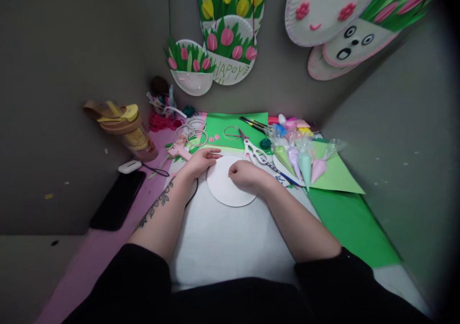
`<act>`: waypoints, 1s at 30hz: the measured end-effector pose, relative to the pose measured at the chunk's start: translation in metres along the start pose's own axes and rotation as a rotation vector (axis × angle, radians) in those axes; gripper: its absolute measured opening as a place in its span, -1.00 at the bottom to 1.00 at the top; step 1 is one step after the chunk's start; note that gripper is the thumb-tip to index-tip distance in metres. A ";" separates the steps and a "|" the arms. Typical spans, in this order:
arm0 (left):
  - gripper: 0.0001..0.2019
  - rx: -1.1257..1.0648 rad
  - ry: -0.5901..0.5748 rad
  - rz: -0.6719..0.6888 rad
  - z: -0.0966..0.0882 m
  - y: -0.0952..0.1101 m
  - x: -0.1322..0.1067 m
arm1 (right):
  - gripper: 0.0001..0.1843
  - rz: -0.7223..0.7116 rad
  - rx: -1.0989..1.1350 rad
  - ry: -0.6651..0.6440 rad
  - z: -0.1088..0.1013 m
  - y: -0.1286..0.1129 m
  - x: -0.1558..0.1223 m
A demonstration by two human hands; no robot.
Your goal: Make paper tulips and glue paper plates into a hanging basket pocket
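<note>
Right, white paper plate point(230, 193) sits centred on the white sheet point(223, 242), close to the body. Left hand point(201, 162) lies open and flat on its left rim, probably pinning it against sliding. Right hand point(245, 173) rests on top, fingers curled under; can't tell if it pinches anything. Plate looks thin, matte and round. Scissors point(253, 152) lie just beyond the right hand, within easy reach. Glossy pastel cone bags point(304, 165) fan out by the green paper point(341, 179).
</note>
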State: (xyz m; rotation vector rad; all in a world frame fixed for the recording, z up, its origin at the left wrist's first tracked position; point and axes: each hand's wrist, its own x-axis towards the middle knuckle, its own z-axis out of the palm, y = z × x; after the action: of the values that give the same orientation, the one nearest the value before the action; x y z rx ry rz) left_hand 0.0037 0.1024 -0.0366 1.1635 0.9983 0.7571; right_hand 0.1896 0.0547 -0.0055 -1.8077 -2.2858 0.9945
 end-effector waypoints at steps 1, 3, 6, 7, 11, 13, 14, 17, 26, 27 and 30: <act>-0.50 0.001 0.000 -0.001 0.000 0.000 0.000 | -0.81 -0.006 0.014 0.002 -0.005 0.001 -0.002; -0.49 -0.001 0.001 -0.004 0.000 0.000 0.001 | -0.78 -0.009 0.040 0.020 -0.019 0.006 -0.006; -0.49 -0.007 0.004 -0.008 0.000 0.000 0.001 | -0.73 -0.002 0.095 0.088 -0.043 0.019 -0.014; -0.49 -0.003 0.006 -0.007 0.000 0.000 0.001 | -0.73 -0.010 0.125 0.114 -0.050 0.025 -0.017; -0.49 0.022 0.003 0.008 -0.001 0.001 0.001 | -0.77 -0.063 0.149 0.122 -0.066 0.043 -0.026; -0.49 0.015 0.000 0.009 -0.001 0.002 0.002 | -0.77 -0.084 0.070 0.031 -0.067 0.047 -0.026; -0.49 0.009 0.002 0.008 -0.001 0.002 0.002 | -0.77 -0.093 0.025 -0.024 -0.065 0.047 -0.026; -0.49 -0.008 0.011 0.000 0.000 0.003 0.002 | -0.76 -0.097 -0.063 -0.143 -0.057 0.043 -0.019; -0.49 -0.019 0.012 -0.008 -0.001 0.003 0.002 | -0.86 -0.062 -0.125 -0.155 -0.040 0.033 -0.009; -0.49 -0.026 0.013 -0.012 -0.001 0.003 0.002 | -0.86 -0.059 -0.128 -0.153 -0.040 0.033 -0.009; -0.48 -0.046 0.016 -0.024 0.000 0.003 0.002 | -0.87 -0.052 -0.130 -0.148 -0.040 0.033 -0.008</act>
State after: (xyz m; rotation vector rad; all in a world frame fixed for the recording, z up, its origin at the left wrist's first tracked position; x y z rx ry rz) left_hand 0.0047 0.1051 -0.0339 1.1053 1.0015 0.7682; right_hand 0.2372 0.0687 0.0112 -1.7648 -2.5269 1.0266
